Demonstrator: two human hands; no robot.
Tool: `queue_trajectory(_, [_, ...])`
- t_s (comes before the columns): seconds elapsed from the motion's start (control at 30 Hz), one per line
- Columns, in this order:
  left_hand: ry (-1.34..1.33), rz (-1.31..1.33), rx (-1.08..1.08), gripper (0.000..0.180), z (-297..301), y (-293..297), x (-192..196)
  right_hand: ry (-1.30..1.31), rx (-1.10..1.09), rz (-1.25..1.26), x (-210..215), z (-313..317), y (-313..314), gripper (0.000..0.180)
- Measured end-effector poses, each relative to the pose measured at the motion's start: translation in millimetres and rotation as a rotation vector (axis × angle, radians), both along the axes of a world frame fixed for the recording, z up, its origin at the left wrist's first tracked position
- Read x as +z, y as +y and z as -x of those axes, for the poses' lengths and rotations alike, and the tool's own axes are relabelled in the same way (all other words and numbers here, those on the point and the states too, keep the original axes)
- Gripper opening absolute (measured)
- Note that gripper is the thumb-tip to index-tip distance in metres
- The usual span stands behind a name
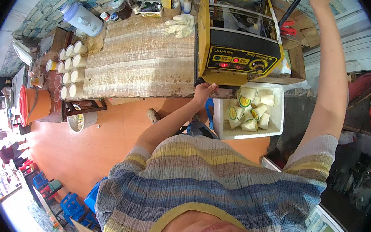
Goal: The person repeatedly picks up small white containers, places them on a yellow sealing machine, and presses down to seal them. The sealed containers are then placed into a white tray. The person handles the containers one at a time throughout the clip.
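Observation:
A black-and-yellow cup sealing machine (241,55) stands at the right end of the worn worktable (142,56). My left hand (204,95) is closed at the front left of its yellow tray (225,78), fingertips partly hidden. My right arm is raised high at the far right. At the upper picture edge my right hand (319,0), partly cut off, is closed around the upper end of the machine's black lever (291,11). Below the machine, a white foam box (273,130) holds several white cups (249,124), some with green-and-yellow lids showing.
Several filled white cups (77,76) stand in rows at the table's left end, near a pale blue jug (83,19). A white cloth glove (180,25) lies farther back. An orange bucket (36,104) and a white bin (88,121) are at left. Blue stools (71,205) stand behind.

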State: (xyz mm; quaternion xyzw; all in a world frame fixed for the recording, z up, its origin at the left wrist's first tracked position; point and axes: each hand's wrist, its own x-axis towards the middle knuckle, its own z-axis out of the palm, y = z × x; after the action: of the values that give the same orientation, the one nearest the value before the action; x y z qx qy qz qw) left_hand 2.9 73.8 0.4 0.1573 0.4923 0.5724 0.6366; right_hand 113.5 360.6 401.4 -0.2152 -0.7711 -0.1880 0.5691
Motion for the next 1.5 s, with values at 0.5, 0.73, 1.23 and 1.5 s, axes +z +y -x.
queue_trajectory(0.5, [0.025,-0.058,0.163,0.020,-10.4,24.4,-40.1,-0.753,0.008,0.543,-132.8,171.6,120.3,0.023])
queue_trajectory(0.73, [0.078,0.078,0.125,0.033,-5.5,4.6,-10.9,-0.693,-0.083,0.579,-138.6,159.4,58.3,0.023])
queue_trajectory(1.23, [0.166,0.192,0.011,0.036,28.6,-84.0,-17.6,-0.403,-0.012,0.393,-133.8,142.6,77.4,0.046])
queue_trajectory(1.5, [0.017,0.214,0.088,0.025,40.9,-103.1,-27.0,-0.674,-0.024,0.810,-138.6,169.0,115.3,0.026])
